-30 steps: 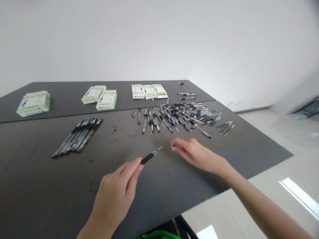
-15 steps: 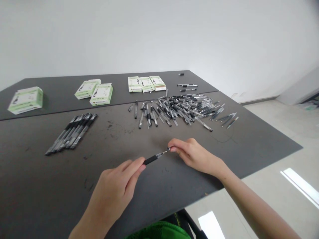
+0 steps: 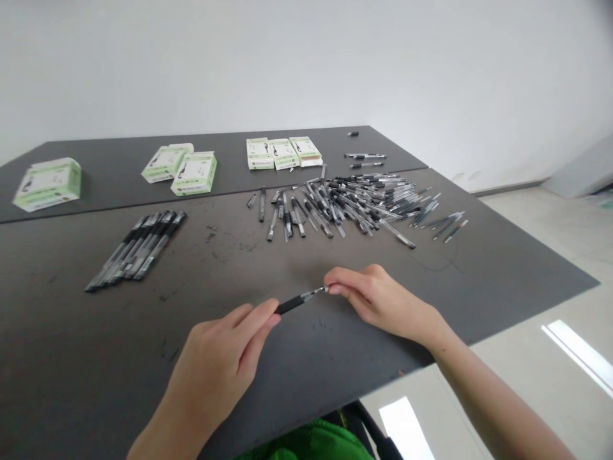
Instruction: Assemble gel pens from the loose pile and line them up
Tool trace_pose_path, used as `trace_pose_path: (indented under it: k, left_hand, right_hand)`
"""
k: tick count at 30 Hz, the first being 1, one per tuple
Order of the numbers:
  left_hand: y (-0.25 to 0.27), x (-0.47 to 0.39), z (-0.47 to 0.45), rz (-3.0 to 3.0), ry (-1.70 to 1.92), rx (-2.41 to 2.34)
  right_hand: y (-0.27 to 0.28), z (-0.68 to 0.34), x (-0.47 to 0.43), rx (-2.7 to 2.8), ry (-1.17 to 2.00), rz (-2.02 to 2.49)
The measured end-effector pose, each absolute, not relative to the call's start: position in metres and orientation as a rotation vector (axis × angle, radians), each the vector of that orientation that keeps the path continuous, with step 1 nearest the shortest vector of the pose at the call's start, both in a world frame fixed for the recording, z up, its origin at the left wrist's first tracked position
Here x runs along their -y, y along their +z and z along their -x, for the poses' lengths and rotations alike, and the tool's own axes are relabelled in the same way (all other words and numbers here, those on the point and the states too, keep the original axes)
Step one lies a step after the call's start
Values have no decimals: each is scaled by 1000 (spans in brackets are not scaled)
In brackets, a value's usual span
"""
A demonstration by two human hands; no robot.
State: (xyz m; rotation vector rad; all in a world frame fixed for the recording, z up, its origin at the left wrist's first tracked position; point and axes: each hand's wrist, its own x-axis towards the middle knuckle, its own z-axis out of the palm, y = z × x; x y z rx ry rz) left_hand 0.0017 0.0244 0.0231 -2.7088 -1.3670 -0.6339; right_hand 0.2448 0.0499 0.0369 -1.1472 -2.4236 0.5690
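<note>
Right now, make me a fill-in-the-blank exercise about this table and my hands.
The slim pen with a black grip in the left hand points its tip toward the ____ hand.
The tidy row of black-and-clear plastic pens lies to the ____ of the jumbled pile of black-and-clear pen parts.
The rightmost group of green-and-white cardboard boxes contains ____ boxes.

Missing words: right; left; three.

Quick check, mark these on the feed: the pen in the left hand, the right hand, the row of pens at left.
Pen [image 3: 290, 305]: head view, on its black grip.
Right hand [image 3: 385, 303]: head view, back of the hand.
Row of pens [image 3: 136, 250]: head view, mid-row.
</note>
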Motion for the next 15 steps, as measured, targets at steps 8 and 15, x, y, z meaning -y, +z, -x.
trace_pose_path:
  k: [8,15]
  left_hand:
    - [22,-24,-3,2757,-540,1381]
    - [23,-24,-3,2751,-533,1351]
  right_hand:
    - [37,-244,-46,2458,522,1140]
    - [35,-245,-42,2466,405,1019]
